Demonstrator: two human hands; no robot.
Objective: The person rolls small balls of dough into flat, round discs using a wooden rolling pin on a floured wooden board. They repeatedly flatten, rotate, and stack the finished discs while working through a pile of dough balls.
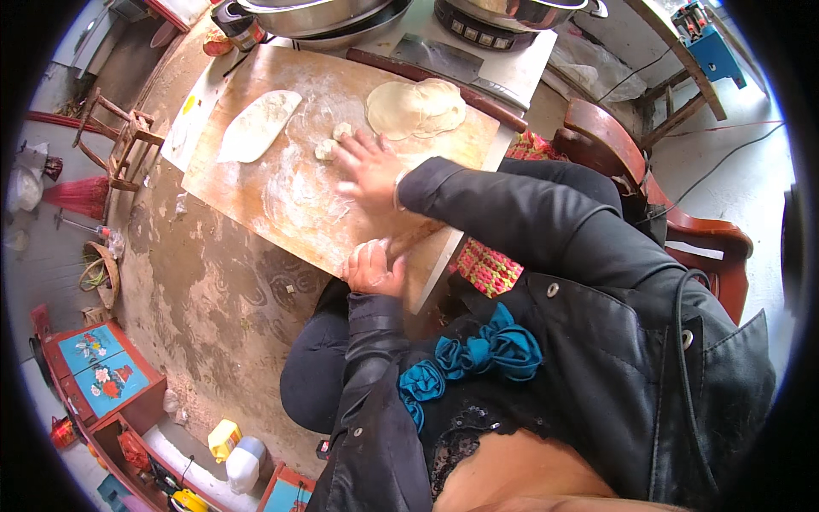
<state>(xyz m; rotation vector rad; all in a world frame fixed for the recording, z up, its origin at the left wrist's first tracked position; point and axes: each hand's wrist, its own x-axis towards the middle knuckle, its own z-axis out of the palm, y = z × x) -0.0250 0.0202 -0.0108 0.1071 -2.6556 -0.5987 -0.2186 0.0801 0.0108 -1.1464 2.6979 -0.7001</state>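
Observation:
My right hand (371, 169) lies palm down on a floury wooden board (256, 205), fingers spread, fingertips beside small dough pieces (326, 150); what is under its palm is hidden. My left hand (374, 267), dusted with flour, rests with curled fingers at the board's near edge; whether it grips the edge is unclear. Flat rounds of dough (416, 109) lie overlapping beyond my right hand. A long flat piece of dough (259, 127) lies at the board's left. A dark red wooden rod (441, 89) lies along the board's far edge.
Beyond the board are a cleaver (438, 59), a metal pan (313, 14), and a pot on an electric cooker (483, 31). A jar (240, 27) stands at the far left corner. A small wooden stool (121, 141) is left; a red wooden chair (710, 233) stands right.

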